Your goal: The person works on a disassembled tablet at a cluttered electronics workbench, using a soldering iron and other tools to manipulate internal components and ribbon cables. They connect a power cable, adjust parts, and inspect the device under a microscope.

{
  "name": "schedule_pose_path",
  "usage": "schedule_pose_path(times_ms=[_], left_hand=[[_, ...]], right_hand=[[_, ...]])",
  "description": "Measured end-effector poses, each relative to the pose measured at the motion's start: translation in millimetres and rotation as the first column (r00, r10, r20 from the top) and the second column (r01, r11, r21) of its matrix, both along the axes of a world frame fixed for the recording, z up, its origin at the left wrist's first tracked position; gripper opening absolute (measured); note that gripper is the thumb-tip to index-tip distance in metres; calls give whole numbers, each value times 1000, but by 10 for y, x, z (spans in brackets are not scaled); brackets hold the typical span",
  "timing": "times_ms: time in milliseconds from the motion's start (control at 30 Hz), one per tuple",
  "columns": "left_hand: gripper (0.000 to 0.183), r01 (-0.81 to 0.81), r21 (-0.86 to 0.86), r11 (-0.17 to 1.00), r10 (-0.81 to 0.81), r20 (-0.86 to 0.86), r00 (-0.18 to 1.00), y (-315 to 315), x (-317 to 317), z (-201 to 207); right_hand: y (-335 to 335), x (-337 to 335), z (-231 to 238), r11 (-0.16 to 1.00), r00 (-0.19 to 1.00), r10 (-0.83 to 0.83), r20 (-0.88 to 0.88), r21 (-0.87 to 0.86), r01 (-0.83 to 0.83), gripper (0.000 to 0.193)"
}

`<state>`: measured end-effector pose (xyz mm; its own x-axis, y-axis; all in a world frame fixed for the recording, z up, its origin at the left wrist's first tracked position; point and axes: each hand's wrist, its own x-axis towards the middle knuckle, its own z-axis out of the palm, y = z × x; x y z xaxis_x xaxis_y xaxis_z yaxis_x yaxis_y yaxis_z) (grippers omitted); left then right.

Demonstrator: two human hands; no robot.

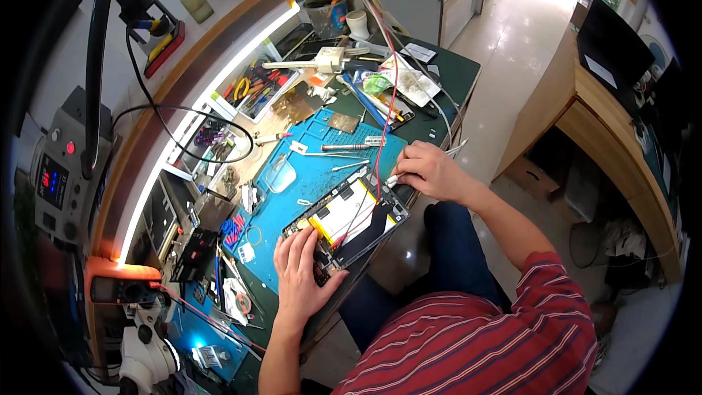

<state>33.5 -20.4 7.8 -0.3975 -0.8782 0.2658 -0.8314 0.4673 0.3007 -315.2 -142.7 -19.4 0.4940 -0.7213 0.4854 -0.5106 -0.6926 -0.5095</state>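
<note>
I seem to be partway through working on the opened tablet (358, 213), which lies by the near edge of the bench (462, 73), partly over the blue mat (316, 181). My left hand (303, 272) rests open across its left end, thumb spread. My right hand (431, 172), forearm slanting in, pinches a slim white tool (393, 181) beside the right end. Continuing probably calls for a steady tablet and light grip.

- Your left forearm (281, 358) is slanting up from the lower edge, bare.
- Your left hand (300, 267) is lying palm down, fingers loosely extended and pointing away from you, thumb sticking out rightward.
- Your right forearm (504, 223) is angling across from the right, also bare.
- Your right hand (431, 170) is pointing left, fingers curling, thumb and forefinger pinching.
</note>
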Motion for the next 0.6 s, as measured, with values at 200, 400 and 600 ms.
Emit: schedule_pose_path(times_ms=[200, 400, 600], left_hand=[[91, -6, -9, 1000, 6, -10, 1000, -1, 23, -18], [89, -3, -49, 999, 5, 36, 999, 30, 42, -34], [81, -6, -61, 998, 7, 24, 1000, 40, 10, -3]], right_hand=[[-14, 7, 13, 1000, 1000, 16, 15, 20, -17, 11], [-40, -3, -20, 999, 999, 38, 2, -15, -38, 11], [12, 12, -8, 995, 996, -20, -85, -96, 12, 12]])
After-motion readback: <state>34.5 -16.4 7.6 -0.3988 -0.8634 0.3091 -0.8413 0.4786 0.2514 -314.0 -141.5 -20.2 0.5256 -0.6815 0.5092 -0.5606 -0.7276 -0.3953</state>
